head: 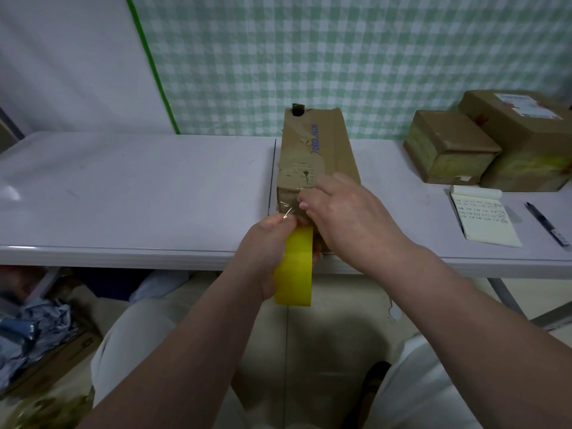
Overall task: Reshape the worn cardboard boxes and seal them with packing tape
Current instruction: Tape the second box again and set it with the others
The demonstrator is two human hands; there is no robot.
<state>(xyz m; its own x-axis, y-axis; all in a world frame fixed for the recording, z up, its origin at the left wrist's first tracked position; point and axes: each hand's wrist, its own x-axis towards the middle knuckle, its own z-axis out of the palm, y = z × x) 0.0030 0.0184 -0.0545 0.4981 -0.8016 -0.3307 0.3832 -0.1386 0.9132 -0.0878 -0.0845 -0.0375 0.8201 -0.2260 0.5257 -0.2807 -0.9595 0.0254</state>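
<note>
While clear tape is drawn from the yellow roll, the near end of the worn box is being sealed.

From the head view, the tall worn cardboard box [315, 162] is stood at the counter [139, 193] front edge. The tape roll [295, 267] is gripped by the left hand [269, 243], fingers closed round it; the right hand [343, 212] is laid on the box, fingers loosely extended over the glinting tape strip [289, 209]. Wrinkling or self-sticking could be caused by slack, and the box could be tipped off the edge by a pull.
</note>
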